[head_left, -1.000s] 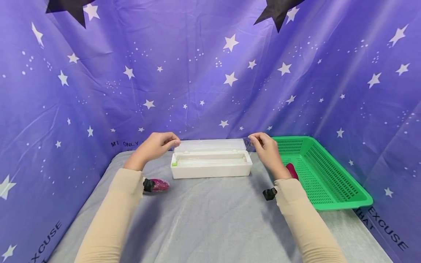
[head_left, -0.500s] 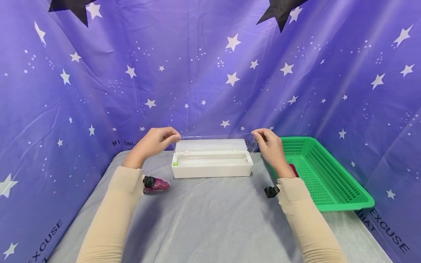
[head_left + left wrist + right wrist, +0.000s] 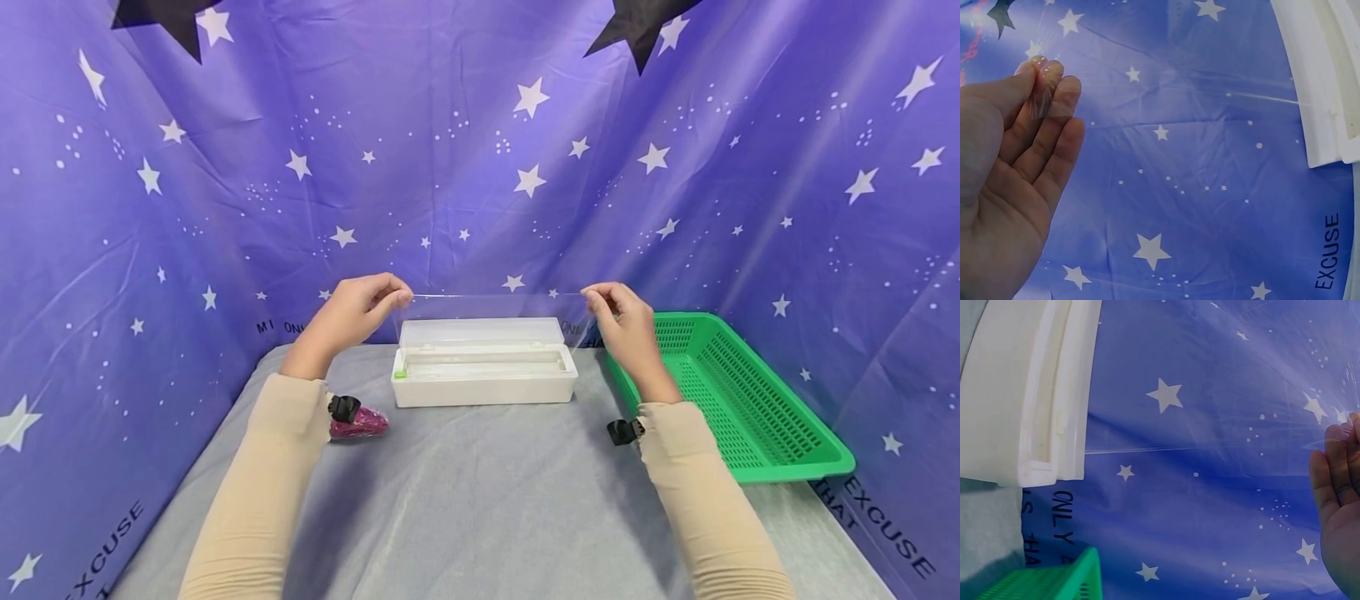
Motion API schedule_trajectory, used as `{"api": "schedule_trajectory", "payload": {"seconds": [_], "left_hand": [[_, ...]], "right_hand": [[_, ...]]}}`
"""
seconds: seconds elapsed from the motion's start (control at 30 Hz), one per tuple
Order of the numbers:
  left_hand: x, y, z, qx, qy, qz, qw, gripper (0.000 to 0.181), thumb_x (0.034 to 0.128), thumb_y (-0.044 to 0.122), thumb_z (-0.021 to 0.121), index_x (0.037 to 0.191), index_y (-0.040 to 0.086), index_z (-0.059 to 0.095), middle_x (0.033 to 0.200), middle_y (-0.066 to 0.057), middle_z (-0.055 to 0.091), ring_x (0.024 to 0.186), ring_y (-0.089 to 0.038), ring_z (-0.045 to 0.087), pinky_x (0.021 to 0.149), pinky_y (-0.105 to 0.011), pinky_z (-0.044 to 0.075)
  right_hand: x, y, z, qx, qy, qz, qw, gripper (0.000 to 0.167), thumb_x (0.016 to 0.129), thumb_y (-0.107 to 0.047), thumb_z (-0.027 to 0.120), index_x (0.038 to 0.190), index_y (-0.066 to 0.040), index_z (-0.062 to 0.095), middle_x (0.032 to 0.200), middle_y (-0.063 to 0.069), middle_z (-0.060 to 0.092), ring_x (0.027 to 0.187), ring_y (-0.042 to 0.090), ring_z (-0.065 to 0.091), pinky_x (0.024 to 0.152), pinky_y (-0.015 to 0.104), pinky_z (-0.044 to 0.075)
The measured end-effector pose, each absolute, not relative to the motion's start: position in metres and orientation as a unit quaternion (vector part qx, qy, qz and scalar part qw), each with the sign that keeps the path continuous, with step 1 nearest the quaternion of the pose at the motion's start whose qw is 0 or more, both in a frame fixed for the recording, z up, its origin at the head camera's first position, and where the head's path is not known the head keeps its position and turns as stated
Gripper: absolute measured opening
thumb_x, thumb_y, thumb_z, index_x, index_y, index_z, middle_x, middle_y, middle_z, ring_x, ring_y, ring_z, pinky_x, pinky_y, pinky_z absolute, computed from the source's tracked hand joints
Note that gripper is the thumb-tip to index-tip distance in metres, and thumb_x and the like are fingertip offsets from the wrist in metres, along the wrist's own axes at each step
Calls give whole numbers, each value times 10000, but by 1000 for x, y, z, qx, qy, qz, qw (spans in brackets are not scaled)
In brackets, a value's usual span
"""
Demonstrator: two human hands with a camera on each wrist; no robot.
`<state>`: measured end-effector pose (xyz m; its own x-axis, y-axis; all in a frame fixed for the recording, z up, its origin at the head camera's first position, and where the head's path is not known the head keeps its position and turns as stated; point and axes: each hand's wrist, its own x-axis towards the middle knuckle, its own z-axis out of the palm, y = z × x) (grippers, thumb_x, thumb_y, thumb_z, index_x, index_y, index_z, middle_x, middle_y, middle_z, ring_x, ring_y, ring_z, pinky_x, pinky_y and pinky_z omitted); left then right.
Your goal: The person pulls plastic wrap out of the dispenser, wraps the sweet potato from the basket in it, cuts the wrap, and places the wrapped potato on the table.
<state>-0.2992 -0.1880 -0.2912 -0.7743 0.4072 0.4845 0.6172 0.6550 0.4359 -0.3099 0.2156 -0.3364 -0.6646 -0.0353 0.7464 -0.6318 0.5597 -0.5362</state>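
Observation:
Clear plastic film (image 3: 495, 305) stretches between the two hands, above a white box (image 3: 483, 390) whose translucent lid (image 3: 480, 332) stands raised at the back. The left hand (image 3: 352, 312) pinches the film's left corner between thumb and fingertips; in the left wrist view the film bunches at the fingertips of that hand (image 3: 1022, 150). The right hand (image 3: 626, 329) pinches the right corner. The right wrist view catches part of this hand (image 3: 1341, 494) at its edge. A small green piece (image 3: 401, 374) sits at the box's left end.
A green basket (image 3: 780, 400) stands on the right, partly behind the right forearm. Beside the left wrist lies a dark pink thing in clear wrap (image 3: 363, 423). A starry purple curtain (image 3: 465, 200) surrounds the grey cloth-covered table (image 3: 480, 500).
Both hands have risen, and the right one has shifted a little to the right. The film's top edge has come up with them above the lid, drawn straight. The box has stayed in place.

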Motion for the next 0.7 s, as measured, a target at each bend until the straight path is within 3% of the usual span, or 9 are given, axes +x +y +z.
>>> {"api": "schedule_trajectory", "payload": {"seconds": [0.3,0.5,0.7], "left_hand": [[-294,-187,-284,-289,-883,-303,212,181,1039,257,566,1090,149,702,949,11,686,804,-157,583,707,-373,466],[-291,-185,-278,-294,-874,-306,236,150,1037,197,575,1091,133,699,994,7,700,856,-148,591,765,-363,484],[-286,-185,-273,-291,-875,-308,235,171,1039,226,571,1098,132,702,995,-11,700,844,-160,577,760,-374,470]], "right_hand": [[-306,217,-324,212,-798,430,366,188,1017,-180,612,1056,-24,710,889,47,652,762,97,580,624,178,440],[-305,218,-317,211,-793,428,380,205,1015,-199,618,1051,-20,711,878,35,653,765,77,580,615,179,434],[-302,221,-313,216,-795,438,359,221,1025,-209,600,1073,-23,709,882,49,661,780,115,590,626,187,441]]}}
